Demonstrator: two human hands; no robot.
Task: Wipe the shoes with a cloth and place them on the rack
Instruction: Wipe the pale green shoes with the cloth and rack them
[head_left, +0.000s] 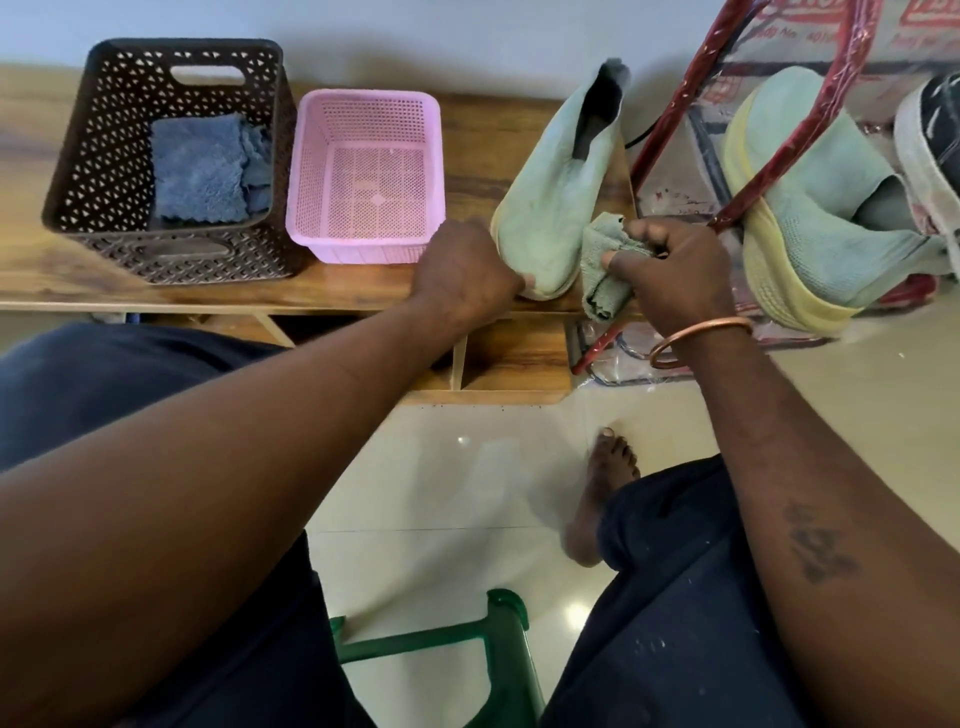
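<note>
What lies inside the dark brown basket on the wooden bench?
Inside the dark brown basket, blue cloths lie in a pile. How many cloths, and anything beneath them, is covered.

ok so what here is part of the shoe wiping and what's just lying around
In the job: green shoe gripped by the left hand; green cloth in the right hand; red rack; matching shoe on it.
Lying about: dark basket with blue cloths; pink basket; green stool.
</note>
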